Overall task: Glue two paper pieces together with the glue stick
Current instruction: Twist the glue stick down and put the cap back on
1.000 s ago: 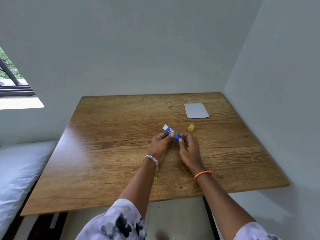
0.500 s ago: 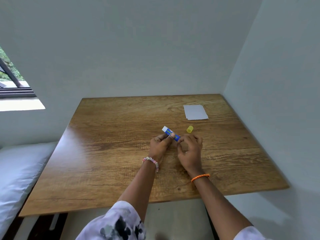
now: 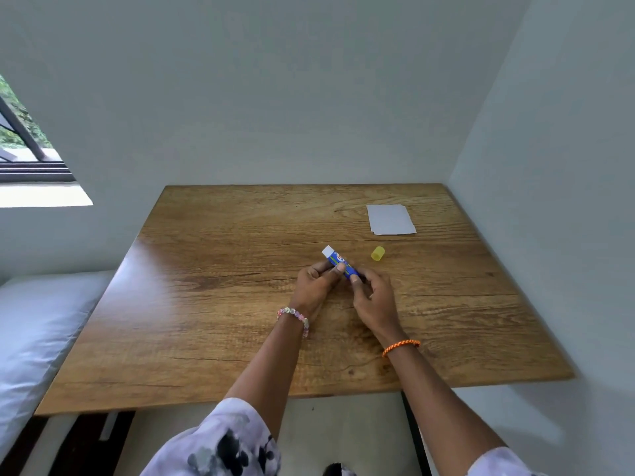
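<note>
Yellow cap (image 3: 378,253) (off) lies between glue stick (image 3: 340,263) and paper (image 3: 390,219).

walls (image 3: 309,80): pale grey | table (image 3: 206,304): wood | window (image 3: 20,142): left | cushion (image 3: 34,321): white

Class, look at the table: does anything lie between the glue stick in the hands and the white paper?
Nothing visible does. The blue glue stick and white paper have bare wooden table between them; the yellow cap sits just right of that path.
</note>
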